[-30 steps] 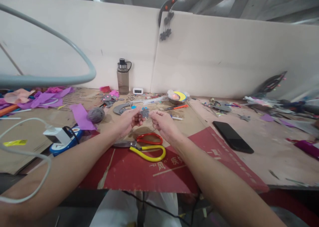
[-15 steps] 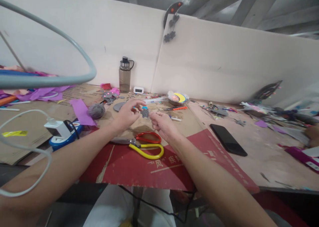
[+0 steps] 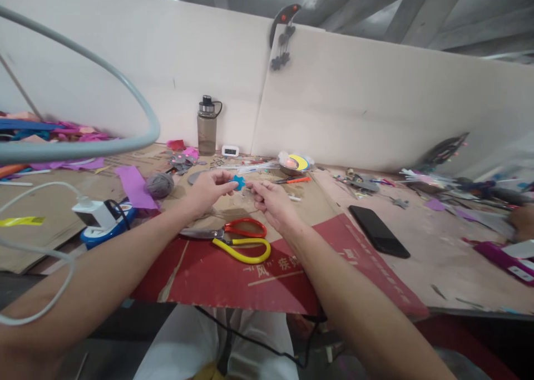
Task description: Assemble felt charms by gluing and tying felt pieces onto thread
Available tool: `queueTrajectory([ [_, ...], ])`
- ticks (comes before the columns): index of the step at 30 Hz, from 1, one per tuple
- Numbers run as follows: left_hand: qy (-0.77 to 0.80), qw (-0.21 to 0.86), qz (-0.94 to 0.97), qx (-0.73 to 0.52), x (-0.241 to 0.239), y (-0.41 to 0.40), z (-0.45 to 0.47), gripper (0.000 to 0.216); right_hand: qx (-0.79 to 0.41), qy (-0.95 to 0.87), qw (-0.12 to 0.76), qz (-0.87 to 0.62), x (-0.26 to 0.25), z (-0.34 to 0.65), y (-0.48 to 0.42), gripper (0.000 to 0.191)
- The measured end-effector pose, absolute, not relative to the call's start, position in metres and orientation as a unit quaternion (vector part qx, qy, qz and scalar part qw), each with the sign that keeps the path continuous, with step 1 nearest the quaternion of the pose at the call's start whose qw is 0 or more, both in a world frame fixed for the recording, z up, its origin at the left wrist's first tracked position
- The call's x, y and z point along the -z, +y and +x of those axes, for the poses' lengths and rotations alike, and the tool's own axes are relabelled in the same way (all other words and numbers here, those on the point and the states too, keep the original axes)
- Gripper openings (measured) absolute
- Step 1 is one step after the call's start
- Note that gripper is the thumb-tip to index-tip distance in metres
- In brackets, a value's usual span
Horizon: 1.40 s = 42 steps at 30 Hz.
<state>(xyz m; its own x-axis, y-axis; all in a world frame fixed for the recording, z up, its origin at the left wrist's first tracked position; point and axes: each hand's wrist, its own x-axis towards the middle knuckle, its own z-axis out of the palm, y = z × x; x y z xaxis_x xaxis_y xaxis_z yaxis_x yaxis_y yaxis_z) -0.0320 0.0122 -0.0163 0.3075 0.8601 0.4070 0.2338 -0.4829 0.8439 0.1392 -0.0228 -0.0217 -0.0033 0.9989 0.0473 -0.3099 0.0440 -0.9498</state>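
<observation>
Between thumb and fingertips, my left hand (image 3: pixel 213 191) pinches a small blue star-shaped or flower-shaped piece (image 3: pixel 239 183) above the table. My right hand (image 3: pixel 272 202) is closed in a pinch just to its right; what its fingers hold is too small to make out. Below both hands lie scissors (image 3: pixel 244 254) with one red and one yellow handle, blades pointing left. A grey ball of yarn (image 3: pixel 160 186) rests left of my left hand. Partly hidden behind that hand is a flat grey disc (image 3: pixel 195 177).
A red and brown cardboard sheet (image 3: pixel 200 280) covers the table in front. A black phone (image 3: pixel 379 231) lies to the right. Behind stand a water bottle (image 3: pixel 207 127), a small clock (image 3: pixel 230 151) and a bowl (image 3: pixel 295 165). At left are a charger on a blue power strip (image 3: pixel 104 230) and a looping cable.
The piece between my hands showed mostly grey with blue at its top; now its blue side shows. My left fingers have come down and closed on it.
</observation>
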Motion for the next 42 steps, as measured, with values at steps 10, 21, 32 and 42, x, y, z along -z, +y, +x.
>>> queueTrajectory([
  [10, 0.372, 0.505, 0.607, -0.488, 0.019, 0.013, -0.027, 0.025, -0.473, -0.487, 0.609, -0.41, 0.021, 0.141, -0.022, 0.022],
  [21, 0.362, 0.52, 0.633, -0.445, 0.015, 0.008, -0.026, 0.028, -0.308, -0.601, 0.577, -0.46, 0.018, 0.145, -0.022, 0.013],
  [32, 0.369, 0.456, 0.681, -0.438, 0.014, 0.005, -0.026, 0.024, -0.193, -0.667, 0.563, -0.448, 0.021, 0.144, -0.025, 0.011],
  [42, 0.371, 0.438, 0.69, -0.441, 0.018, 0.007, -0.023, 0.025, -0.237, -0.651, 0.56, -0.454, 0.03, 0.139, -0.022, 0.013],
])
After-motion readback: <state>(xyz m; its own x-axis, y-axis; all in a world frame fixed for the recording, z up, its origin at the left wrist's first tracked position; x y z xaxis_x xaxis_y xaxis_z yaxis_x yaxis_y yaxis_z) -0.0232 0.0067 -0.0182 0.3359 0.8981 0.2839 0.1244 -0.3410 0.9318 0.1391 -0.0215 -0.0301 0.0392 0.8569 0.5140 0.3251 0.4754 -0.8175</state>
